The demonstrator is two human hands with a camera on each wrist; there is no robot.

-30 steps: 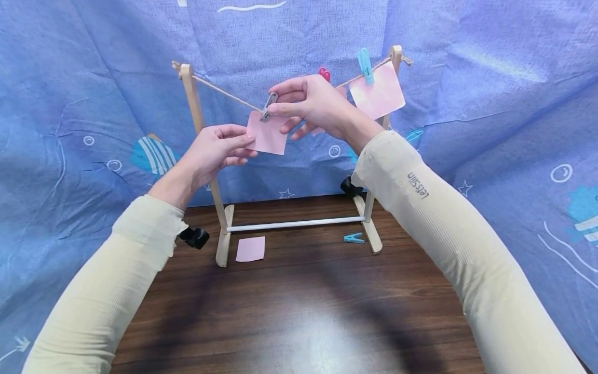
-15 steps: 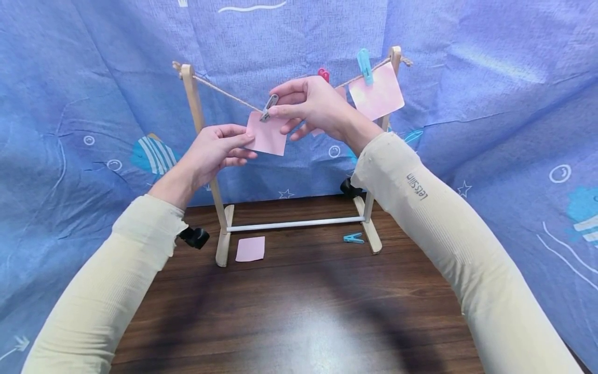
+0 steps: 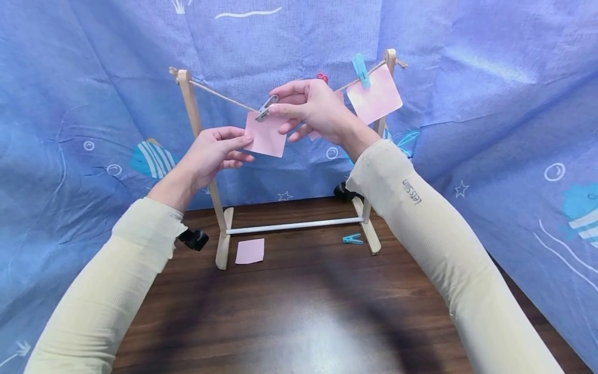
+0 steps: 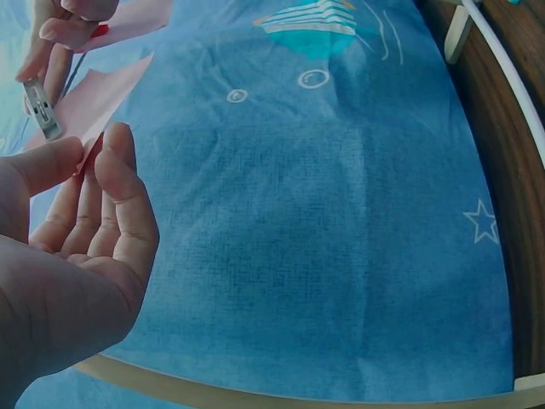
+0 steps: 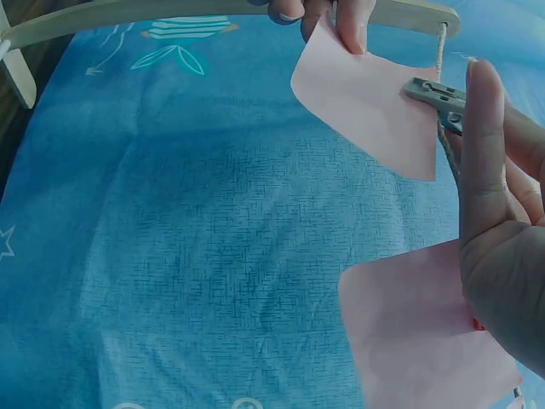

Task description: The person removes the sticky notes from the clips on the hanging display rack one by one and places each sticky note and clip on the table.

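A square pink paper note (image 3: 267, 137) hangs at the rope (image 3: 219, 95), its top edge in the jaws of a grey clothespin (image 3: 266, 108). My left hand (image 3: 219, 150) pinches the note's left edge between thumb and fingers; the left wrist view shows that pinch (image 4: 85, 162) close up. My right hand (image 3: 317, 111) holds the clothespin's handle end between thumb and forefinger, its other fingers spread behind the note. In the right wrist view the clothespin (image 5: 438, 98) lies over the paper's edge beside the rope.
A light blue clothespin (image 3: 361, 70) holds another pink note (image 3: 376, 96) at the rope's right end. Behind my right hand a red clothespin (image 3: 322, 78) holds a third. A loose note (image 3: 249, 251) and a blue clothespin (image 3: 352, 239) lie on the table near the wooden stand (image 3: 223, 244).
The grey clothespin has tilted a little further toward the right. Both hands keep their hold, and the whole head view has shifted slightly.
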